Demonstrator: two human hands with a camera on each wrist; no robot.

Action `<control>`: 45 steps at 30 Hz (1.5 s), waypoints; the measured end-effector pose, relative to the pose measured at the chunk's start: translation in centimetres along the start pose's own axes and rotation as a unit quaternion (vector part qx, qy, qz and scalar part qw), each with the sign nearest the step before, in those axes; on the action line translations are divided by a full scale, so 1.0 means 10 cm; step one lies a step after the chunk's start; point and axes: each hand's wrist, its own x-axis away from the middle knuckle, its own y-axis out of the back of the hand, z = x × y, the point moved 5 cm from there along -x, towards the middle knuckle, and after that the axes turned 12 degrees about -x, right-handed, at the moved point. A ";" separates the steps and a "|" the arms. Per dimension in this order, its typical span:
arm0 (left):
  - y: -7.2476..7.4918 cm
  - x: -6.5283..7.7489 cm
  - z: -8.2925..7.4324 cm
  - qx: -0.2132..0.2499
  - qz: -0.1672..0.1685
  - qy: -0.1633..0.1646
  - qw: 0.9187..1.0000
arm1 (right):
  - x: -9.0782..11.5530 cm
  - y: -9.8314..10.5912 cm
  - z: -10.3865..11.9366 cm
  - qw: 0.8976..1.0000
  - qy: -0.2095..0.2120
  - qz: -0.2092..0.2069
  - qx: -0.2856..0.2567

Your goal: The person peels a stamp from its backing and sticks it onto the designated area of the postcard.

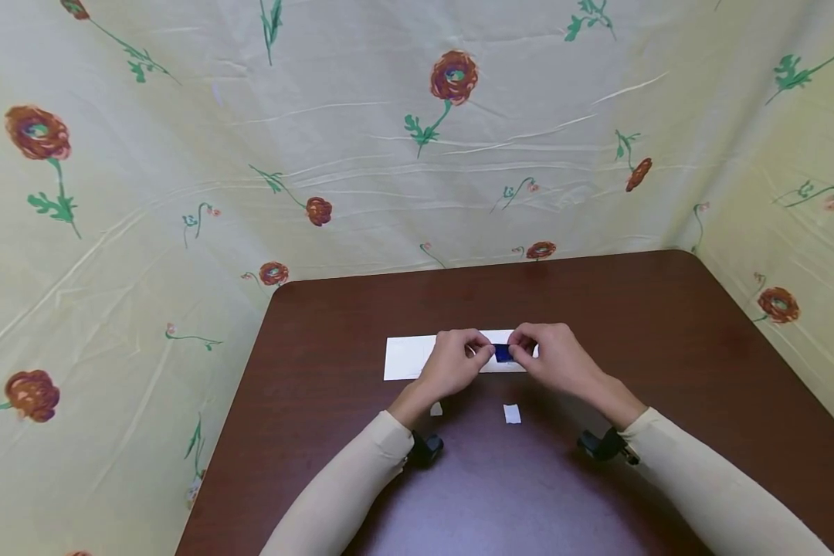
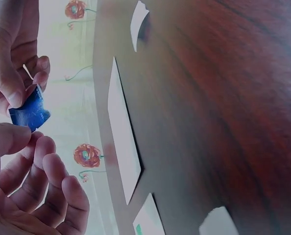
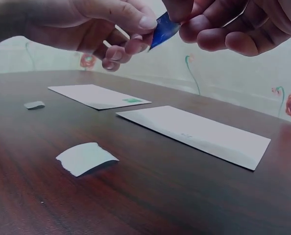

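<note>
A small blue packet (image 1: 503,353) with serrated edges is pinched between my two hands, above the table. My left hand (image 1: 455,361) grips its left end with thumb and forefinger; the other fingers are loosely curled, as the left wrist view shows. At the opposite end my right hand (image 1: 552,357) pinches the packet between thumb and fingers. Beneath the hands lie two flat white cards side by side, a left card (image 3: 91,95) with a small green mark and a right card (image 3: 199,134) with faint small marking. The hands partly cover both cards in the head view.
Two small white paper pieces lie nearer to me on the brown table (image 1: 347,309): a right piece (image 1: 512,414) and a left piece (image 1: 436,409), the latter partly behind my left wrist. Flower-patterned sheeting (image 1: 361,100) hangs behind the table and at its sides.
</note>
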 end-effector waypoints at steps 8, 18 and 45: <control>0.05 -0.16 -0.10 0.011 -0.013 0.015 1.000 | -0.07 0.16 -0.02 1.000 -0.016 -0.015 0.000; 0.07 -0.37 -0.25 0.030 -0.014 0.012 0.999 | -0.19 0.35 -0.12 0.997 -0.064 -0.032 -0.013; -0.42 -0.73 -0.13 -0.068 0.057 0.108 0.990 | -0.23 0.23 -0.80 0.980 -0.197 0.009 -0.025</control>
